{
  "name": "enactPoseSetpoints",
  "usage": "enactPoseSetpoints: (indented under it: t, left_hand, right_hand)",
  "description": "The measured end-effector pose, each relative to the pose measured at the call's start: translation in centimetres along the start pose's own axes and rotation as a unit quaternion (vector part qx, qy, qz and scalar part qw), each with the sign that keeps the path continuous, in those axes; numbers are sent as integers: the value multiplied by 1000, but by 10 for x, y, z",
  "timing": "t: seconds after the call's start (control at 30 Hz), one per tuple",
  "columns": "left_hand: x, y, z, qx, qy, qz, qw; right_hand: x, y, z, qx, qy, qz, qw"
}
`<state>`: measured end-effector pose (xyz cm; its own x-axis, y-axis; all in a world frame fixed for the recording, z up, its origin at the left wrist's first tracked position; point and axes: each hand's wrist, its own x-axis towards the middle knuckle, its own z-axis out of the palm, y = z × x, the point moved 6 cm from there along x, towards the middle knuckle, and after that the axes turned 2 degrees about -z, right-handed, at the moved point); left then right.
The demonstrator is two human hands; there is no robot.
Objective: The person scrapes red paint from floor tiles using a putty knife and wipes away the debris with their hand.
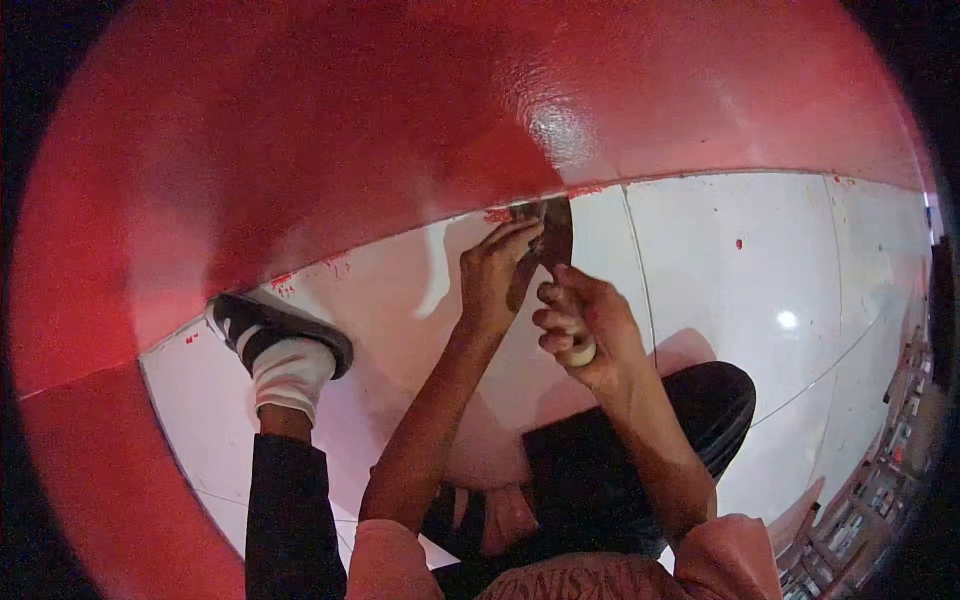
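Flat metal scraper blade [553,232], dark and dull, pressed against the white tiled floor [730,290] right at the seam where the glossy red wall [300,130] begins, at 12 o'clock from both hands. Pale rounded handle [581,352] wrapped in the closed right hand [585,325], butt end poking out below the little finger. Left hand [497,275] at 9 o'clock of the right, fingers narrow and stretched forward, tips resting on the blade's left edge. Red paint flecks [497,214] scattered along the seam just left of the blade. Smooth, shiny tiles with thin grout lines. At 8 o'clock, black-and-white sneaker [278,325] with ribbed white sock [288,375], sole against the wall's base. At 6 o'clock, black trousers [610,460] and pink sleeves [720,555].
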<state>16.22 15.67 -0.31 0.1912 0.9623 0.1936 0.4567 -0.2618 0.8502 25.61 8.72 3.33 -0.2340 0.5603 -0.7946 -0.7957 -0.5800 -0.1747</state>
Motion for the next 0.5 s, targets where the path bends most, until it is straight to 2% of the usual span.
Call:
enactPoseSetpoints:
  t: [0.07, 0.1, 0.2, 0.23, 0.37, 0.47, 0.5]
  left_hand:
    - [-10, 0, 3, 46, -16, 37, 998]
    - [-11, 5, 2, 32, -20, 57, 998]
    - [0, 1, -3, -1, 31, 46, 998]
    - [4, 0, -2, -52, 19, -28, 998]
    - [-14, 4, 4, 54, -14, 52, 997]
    - [1, 1, -6, 21, 7, 33, 999]
    - [5, -1, -5, 21, -5, -10, 1000]
  right_hand:
    - [-8, 6, -13, -23, 27, -5, 999]
    - [-11, 8, -10, 19, -26, 36, 999]
    - [4, 1, -5, 12, -29, -6, 999]
    - [5, -2, -2, 26, -57, -5, 998]
    - [-6, 1, -14, -4, -12, 24, 1000]
    - [-1, 4, -15, 3, -5, 22, 1000]
    - [2, 3, -7, -6, -1, 15, 1000]
